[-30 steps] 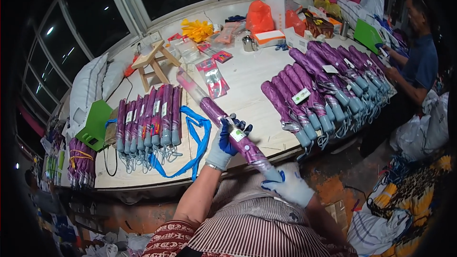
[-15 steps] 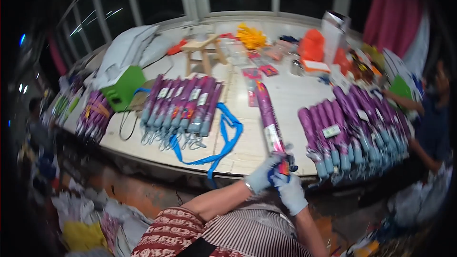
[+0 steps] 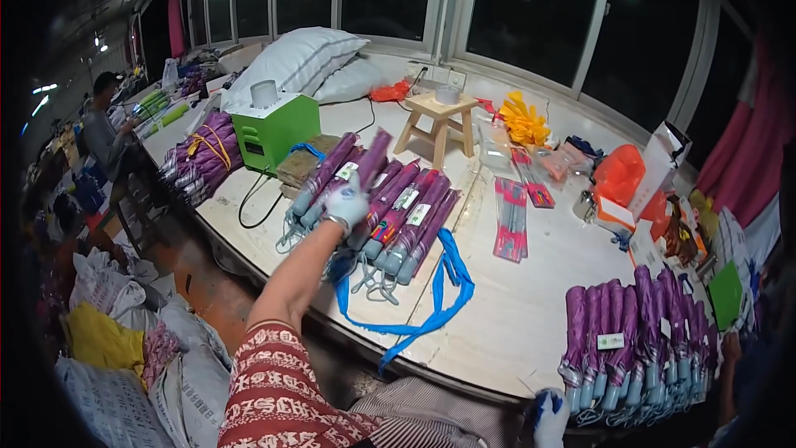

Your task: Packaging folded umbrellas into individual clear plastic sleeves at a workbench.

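My left hand [image 3: 347, 204], in a white glove, is closed around a folded purple umbrella [image 3: 376, 156], slightly blurred by motion. It is over the left row of folded purple umbrellas [image 3: 423, 207], which have grey-blue handles and cord loops. The held umbrella tilts up and away, its lower end hidden behind my hand. My right hand [image 3: 550, 419], in a white glove with blue fingertips, hangs low at the table's front edge. It is nearest to the right pile of purple umbrellas [image 3: 618, 319]; its fingers are not clear enough to read.
A blue strap [image 3: 452, 307] loops beside the left row. Behind stand a green box [image 3: 278, 129] and a wooden stool [image 3: 435, 120]. Flat printed sleeves [image 3: 511, 220] lie mid-table, with orange bags [image 3: 618, 174] farther right. A person [image 3: 108, 124] sits far left; another person's arm [image 3: 730, 365] shows at right.
Both hands were together on one umbrella at the table's front edge. My left hand has since moved left with an umbrella to the row; my right hand has dropped away. The view has turned left.
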The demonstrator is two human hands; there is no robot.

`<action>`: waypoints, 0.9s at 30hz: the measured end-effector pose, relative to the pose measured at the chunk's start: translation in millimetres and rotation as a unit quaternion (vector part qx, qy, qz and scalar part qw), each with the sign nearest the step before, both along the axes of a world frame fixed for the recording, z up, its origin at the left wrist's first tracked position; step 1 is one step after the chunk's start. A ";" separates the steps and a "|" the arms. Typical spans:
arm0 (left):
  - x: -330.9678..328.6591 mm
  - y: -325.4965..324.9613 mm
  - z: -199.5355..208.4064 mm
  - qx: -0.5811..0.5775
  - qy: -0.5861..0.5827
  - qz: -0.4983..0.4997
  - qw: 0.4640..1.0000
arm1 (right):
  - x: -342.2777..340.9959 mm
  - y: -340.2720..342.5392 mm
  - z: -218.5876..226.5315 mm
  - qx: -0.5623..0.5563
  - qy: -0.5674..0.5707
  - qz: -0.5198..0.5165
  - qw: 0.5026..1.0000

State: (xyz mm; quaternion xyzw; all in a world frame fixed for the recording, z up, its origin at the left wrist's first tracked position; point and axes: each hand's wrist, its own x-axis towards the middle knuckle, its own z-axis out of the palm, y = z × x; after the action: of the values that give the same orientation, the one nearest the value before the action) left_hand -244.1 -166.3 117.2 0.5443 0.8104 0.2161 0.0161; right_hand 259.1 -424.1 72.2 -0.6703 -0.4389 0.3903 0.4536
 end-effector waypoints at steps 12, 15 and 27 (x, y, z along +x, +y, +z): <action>-119.2 44.0 -60.6 0.188 0.191 -0.050 0.962 | 11.9 23.0 16.9 -0.006 -0.275 -0.059 0.960; -117.1 53.6 -46.4 0.010 0.236 0.051 0.970 | 32.0 38.5 -0.4 0.066 -0.488 -0.134 0.860; -22.7 22.8 -57.7 0.246 0.146 -0.068 0.956 | 49.7 49.1 -50.5 -0.107 -0.587 -0.087 0.797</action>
State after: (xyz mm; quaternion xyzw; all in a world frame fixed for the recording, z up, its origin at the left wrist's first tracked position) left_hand -266.7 -143.5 59.5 0.6108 0.6869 0.3254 -0.2219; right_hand 308.8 -375.0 21.7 -0.8506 -0.5163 -0.0748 0.0657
